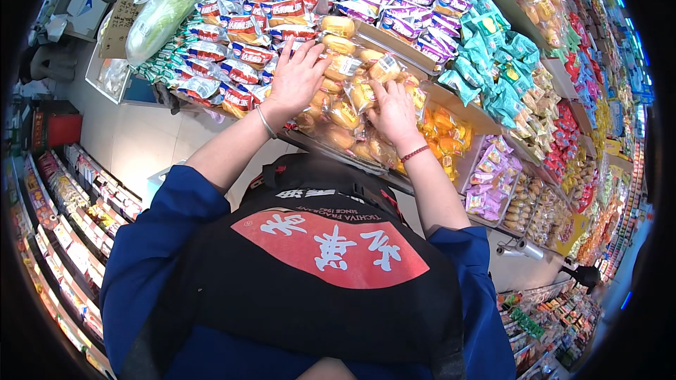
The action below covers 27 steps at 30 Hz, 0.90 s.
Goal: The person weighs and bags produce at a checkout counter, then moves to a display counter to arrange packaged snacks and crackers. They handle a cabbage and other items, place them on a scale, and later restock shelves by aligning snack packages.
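Observation:
A bin of golden buns in clear wrappers lies in front of me. My left hand rests at its left side, fingers spread, across the border with the red-and-white snack packs; it holds nothing. Over the right part of the buns, my right hand has its fingers bent, with thumb and forefinger at a wrapped bun. The fingertips touch its wrapper, and the palm side is hidden. Another wrapped bun with a pale label sits just beyond those fingers.
Purple snack packs and teal bags fill bins behind and to the right. Orange-wrapped pieces and lilac packs lie nearer on the right. A bagged cabbage stands at far left beside a cardboard piece.

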### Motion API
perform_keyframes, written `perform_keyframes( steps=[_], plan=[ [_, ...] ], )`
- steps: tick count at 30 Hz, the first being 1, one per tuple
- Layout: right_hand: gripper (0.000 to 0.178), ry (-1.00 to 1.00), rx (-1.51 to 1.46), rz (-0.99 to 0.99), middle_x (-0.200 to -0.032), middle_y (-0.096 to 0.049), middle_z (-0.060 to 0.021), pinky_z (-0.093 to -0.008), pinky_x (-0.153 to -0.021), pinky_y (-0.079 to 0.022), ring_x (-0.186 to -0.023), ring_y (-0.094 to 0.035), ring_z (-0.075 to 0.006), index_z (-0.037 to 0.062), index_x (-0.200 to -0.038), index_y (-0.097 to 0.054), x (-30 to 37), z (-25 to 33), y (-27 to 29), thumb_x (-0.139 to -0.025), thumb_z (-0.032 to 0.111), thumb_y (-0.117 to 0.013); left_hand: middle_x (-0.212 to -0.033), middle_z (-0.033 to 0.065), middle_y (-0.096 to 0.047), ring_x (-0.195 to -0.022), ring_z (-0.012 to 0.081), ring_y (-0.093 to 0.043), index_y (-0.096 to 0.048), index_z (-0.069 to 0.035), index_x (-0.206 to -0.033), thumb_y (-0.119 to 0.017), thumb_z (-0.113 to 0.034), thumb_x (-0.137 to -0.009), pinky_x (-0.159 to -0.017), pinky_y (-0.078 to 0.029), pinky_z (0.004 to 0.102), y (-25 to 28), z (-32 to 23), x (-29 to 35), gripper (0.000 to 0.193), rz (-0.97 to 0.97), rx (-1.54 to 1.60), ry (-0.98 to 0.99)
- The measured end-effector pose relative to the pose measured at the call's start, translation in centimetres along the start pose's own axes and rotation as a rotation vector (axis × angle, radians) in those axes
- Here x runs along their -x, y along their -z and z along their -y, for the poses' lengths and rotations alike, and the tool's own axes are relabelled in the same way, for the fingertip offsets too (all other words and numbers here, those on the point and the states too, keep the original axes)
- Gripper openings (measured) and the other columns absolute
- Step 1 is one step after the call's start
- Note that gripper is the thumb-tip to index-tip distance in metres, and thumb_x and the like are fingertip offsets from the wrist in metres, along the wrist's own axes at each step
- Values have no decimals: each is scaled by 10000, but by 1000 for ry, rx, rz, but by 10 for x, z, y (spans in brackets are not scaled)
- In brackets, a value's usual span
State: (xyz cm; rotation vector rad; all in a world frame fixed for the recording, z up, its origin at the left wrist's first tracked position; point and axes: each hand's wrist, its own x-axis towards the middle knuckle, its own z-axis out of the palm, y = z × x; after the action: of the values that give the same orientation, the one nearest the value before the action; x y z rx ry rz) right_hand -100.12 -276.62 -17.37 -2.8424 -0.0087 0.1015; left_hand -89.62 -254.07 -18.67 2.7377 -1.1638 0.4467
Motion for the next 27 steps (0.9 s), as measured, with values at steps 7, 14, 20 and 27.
perform_keyframes(
  steps=[7,14,20,27],
  plan=[
    [585,-44,-326,227,-1496,-412,-195,-453,-1102,-386,-1319,-431,-395,63,-1366,-528,-15,-8,-3,-786,51,-609,-1339,65,-548,-1344,238,-433,-629,-156,-1244,-611,-194,-896,-1189,-197,523,0,4,-2,350,23,12,-34],
    [651,74,181,529,-1505,-421,-158,-415,-1104,-378,-1354,-428,-343,118,-1413,-520,-31,31,42,-779,31,-636,-1351,86,-541,-1350,249,-424,-632,-138,-1262,-545,-116,-866,-1204,-154,535,6,5,0,405,45,79,-38],
    [661,185,307,489,-1454,-456,-178,-417,-1070,-410,-1323,-459,-323,96,-1382,-539,-35,14,31,-742,77,-702,-1360,82,-533,-1352,255,-419,-632,-145,-1257,-596,-122,-835,-1200,-168,531,10,4,-1,424,48,76,-39],
    [186,247,78,392,-899,-673,-208,-453,-781,-528,-886,-657,-387,10,-955,-612,-22,-16,40,-781,71,-639,-1380,67,-513,-1358,252,-411,-628,-156,-1240,-640,-126,-821,-1191,-190,523,5,5,0,421,53,64,-27]
  ],
)
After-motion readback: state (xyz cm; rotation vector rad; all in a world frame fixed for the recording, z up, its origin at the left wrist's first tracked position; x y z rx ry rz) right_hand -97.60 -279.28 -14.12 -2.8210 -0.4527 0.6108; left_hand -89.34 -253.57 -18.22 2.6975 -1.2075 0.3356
